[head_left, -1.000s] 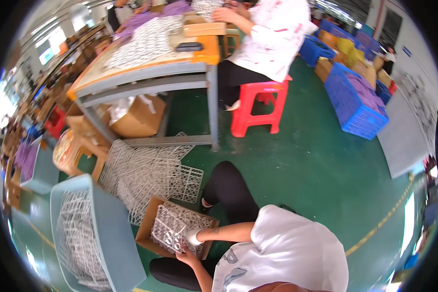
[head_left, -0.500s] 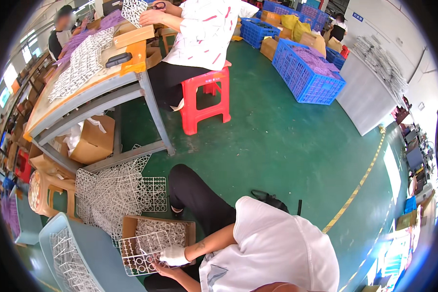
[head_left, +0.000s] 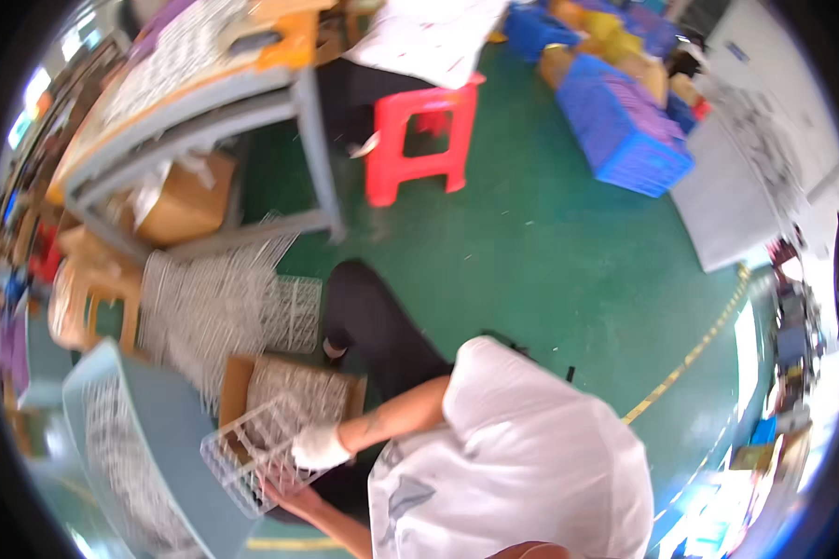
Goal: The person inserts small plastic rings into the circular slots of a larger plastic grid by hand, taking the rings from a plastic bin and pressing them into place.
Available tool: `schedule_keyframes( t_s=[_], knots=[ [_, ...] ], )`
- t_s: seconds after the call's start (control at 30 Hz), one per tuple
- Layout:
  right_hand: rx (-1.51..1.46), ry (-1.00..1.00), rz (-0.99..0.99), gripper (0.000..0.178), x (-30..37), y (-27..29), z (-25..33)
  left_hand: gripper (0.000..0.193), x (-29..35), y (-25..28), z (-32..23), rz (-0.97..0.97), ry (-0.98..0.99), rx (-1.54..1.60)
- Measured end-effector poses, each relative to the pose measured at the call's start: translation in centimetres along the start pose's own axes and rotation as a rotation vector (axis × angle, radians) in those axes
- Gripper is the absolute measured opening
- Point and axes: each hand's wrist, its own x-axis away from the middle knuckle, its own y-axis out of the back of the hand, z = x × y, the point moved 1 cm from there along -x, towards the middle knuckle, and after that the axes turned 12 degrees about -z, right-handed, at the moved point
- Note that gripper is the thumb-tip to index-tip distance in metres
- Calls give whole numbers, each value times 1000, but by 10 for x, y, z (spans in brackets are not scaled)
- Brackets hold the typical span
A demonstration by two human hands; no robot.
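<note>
A white plastic grid frame [head_left: 257, 449] with rows of openings is tilted over a cardboard box [head_left: 239, 380]. My bare left hand [head_left: 287, 492] is closed on its near edge. My right hand [head_left: 320, 447], in a white glove, lies against the frame's right side with the fingers curled. Whether those fingers hold anything beyond the frame is hidden by the glove and blur. Small pale ring-like parts [head_left: 309, 389] fill the box, which stands beside my legs.
Left of the box is a grey-blue bin [head_left: 144, 387] holding more frames [head_left: 121, 456]. A heap of frames [head_left: 210, 307] lies on the floor beyond, near a tan stool [head_left: 75, 303]. Farther off are a workbench [head_left: 186, 98], a red stool [head_left: 419, 140] with a seated person, and a blue crate [head_left: 615, 130].
My head view has shifted and blurred. Both hands and the frame have moved left and slightly up in the picture, and the frame is turned at a steeper slant.
</note>
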Motion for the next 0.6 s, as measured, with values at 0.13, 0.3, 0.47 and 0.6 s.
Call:
schedule_keyframes(
  t_s=[0.13, 0.3, 0.47, 0.6],
  knots=[
    [-81, -118, 80, 14, 10, -2, -23, 59, -2, -50, -5, -92, 24, -191],
    [-339, -268, -244, 11, 18, 30, -31, 48, -12, -50, 3, -134, -112, -22],
    [-321, -537, -200, 10, 19, 45, -37, 40, -8, -57, -8, -162, -188, 3],
    [-229, -451, -17, 10, 11, 47, -16, 36, -2, -68, -14, -276, -162, -26]
  ],
)
